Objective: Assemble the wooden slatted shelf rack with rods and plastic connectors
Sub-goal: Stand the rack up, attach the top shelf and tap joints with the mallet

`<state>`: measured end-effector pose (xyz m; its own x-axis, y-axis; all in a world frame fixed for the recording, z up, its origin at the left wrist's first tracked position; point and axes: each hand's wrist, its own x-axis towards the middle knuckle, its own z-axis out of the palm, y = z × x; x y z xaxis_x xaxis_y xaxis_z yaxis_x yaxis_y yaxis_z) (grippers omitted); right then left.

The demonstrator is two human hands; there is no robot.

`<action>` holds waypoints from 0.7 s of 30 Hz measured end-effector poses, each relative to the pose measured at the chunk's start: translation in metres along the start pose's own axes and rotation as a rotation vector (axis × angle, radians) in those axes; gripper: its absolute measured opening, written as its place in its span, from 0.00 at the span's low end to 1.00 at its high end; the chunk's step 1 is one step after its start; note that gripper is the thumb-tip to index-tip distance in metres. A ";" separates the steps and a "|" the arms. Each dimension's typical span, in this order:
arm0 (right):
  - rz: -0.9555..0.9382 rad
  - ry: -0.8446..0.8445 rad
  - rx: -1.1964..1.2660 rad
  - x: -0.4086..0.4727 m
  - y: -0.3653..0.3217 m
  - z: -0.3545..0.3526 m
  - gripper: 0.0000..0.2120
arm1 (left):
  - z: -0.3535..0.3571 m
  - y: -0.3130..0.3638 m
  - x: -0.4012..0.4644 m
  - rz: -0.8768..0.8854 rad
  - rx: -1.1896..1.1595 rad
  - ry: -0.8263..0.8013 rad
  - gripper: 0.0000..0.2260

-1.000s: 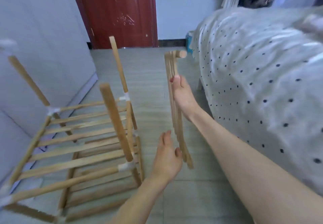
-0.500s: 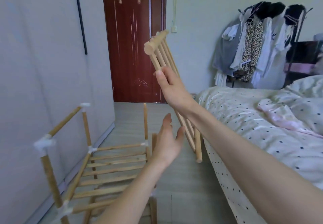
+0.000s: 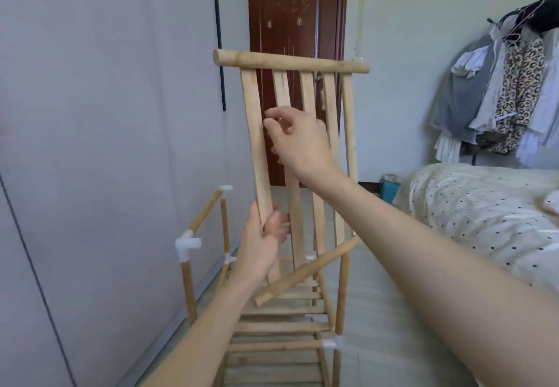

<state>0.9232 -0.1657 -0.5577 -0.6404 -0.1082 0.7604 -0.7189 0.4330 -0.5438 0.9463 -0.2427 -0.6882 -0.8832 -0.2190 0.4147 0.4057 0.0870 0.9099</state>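
A loose wooden slatted shelf panel (image 3: pixel 255 132) is held upright in the air, its top rod (image 3: pixel 290 61) level and its bottom rod (image 3: pixel 305 271) slanting down to the left. My left hand (image 3: pixel 263 235) grips the leftmost slat low down. My right hand (image 3: pixel 302 141) is higher, with fingers curled around the middle slats. Below stands the partly built rack (image 3: pixel 272 326) of slatted tiers and upright rods, joined by white plastic connectors (image 3: pixel 187 243).
A grey wardrobe wall (image 3: pixel 90 144) runs close along the left of the rack. A bed with a dotted cover (image 3: pixel 469 205) lies on the right. A red-brown door (image 3: pixel 296 8) is straight ahead, a clothes rail (image 3: pixel 508 90) at the far right, and a teal box (image 3: pixel 388 190) by the bed.
The panel has turned from edge-on to face me and now sits over the rack. My left hand, open before, now grips its leftmost slat. My right hand has shifted onto the middle slats.
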 end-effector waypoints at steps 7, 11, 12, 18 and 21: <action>0.168 -0.112 -0.406 -0.015 0.062 0.030 0.21 | -0.037 -0.017 0.017 -0.141 -0.149 -0.107 0.04; 0.173 0.012 -0.485 -0.007 0.071 0.049 0.25 | -0.055 -0.021 0.030 -0.204 -0.252 -0.137 0.03; 0.189 -0.019 -0.499 -0.005 0.073 0.053 0.27 | -0.059 -0.021 0.033 -0.212 -0.269 -0.141 0.03; 0.426 -0.344 -0.040 0.000 0.081 0.077 0.27 | -0.080 -0.029 0.050 -0.277 -0.363 -0.139 0.03; 0.517 -0.329 0.083 0.003 0.091 0.086 0.26 | -0.087 -0.032 0.058 -0.248 -0.169 -0.164 0.05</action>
<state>0.8327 -0.2033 -0.6352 -0.9518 -0.1795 0.2489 -0.3036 0.4334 -0.8485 0.9029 -0.3429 -0.6949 -0.9804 -0.0531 0.1895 0.1945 -0.1151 0.9741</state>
